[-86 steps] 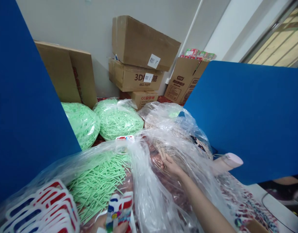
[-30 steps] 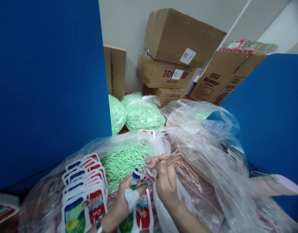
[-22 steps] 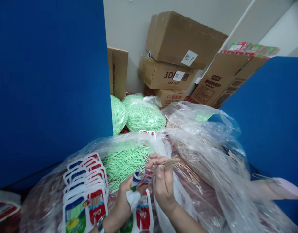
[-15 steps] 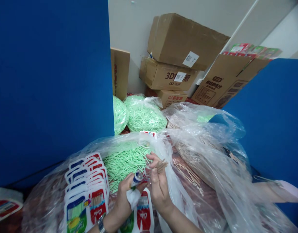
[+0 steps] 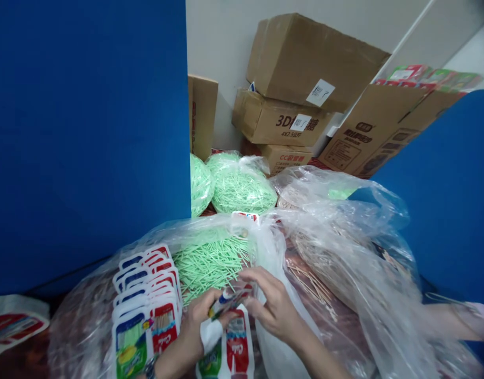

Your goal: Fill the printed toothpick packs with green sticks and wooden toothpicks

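Note:
My left hand (image 5: 204, 310) is closed around a small printed packet (image 5: 225, 298), blue and white with a red part, held tilted above the floor. My right hand (image 5: 271, 302) bends over the other end of the packet, its fingers pinching there; whether any brown sticks are still between them is hidden. A white patch (image 5: 211, 335) shows at the base of my left hand. Beneath my hands lie flat green and red packs (image 5: 239, 345) marked Cola. Just beyond is a heap of thin green sticks (image 5: 212, 263) in an open clear plastic bag (image 5: 275, 252).
Overlapping filled packs (image 5: 147, 310) lie at left. Brown sticks (image 5: 311, 281) lie on plastic at right, beside a large clear bag (image 5: 344, 252). Tied bags of green sticks (image 5: 244, 187) and stacked cartons (image 5: 305, 68) stand behind. Blue panels (image 5: 88, 131) flank both sides. Another person's forearm (image 5: 451, 318) reaches in at right.
The bundle of brown sticks visible in my right hand earlier is out of sight now. My right hand has turned and lowered onto the packet's end. The view has shifted slightly.

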The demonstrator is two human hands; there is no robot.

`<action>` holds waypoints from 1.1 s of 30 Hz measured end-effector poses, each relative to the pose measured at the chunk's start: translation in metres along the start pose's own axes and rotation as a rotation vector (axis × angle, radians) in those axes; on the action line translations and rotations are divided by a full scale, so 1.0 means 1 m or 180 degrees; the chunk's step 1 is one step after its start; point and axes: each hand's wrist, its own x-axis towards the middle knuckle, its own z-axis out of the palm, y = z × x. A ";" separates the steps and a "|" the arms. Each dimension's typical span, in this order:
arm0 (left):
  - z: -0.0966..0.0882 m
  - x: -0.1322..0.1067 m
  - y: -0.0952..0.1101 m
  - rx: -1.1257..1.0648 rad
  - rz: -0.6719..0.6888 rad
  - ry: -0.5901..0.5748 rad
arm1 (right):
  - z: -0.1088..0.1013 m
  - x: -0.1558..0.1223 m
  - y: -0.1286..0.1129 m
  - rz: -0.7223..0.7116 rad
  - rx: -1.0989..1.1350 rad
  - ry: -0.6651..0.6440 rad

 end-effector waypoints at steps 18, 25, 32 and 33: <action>-0.015 -0.009 -0.019 0.0076 -0.0493 -0.0610 | 0.017 0.007 0.014 -0.0103 0.0087 -0.1370; -0.002 -0.012 -0.009 -0.0046 -0.0597 -0.0642 | 0.044 0.029 0.092 0.1288 -0.1326 -0.1376; 0.004 -0.015 -0.011 0.0186 -0.0770 -0.0670 | 0.076 0.034 0.106 0.1403 -0.2178 -0.1629; 0.005 -0.015 -0.012 0.0172 -0.0789 -0.0655 | 0.078 0.034 0.106 0.1396 -0.2243 -0.1632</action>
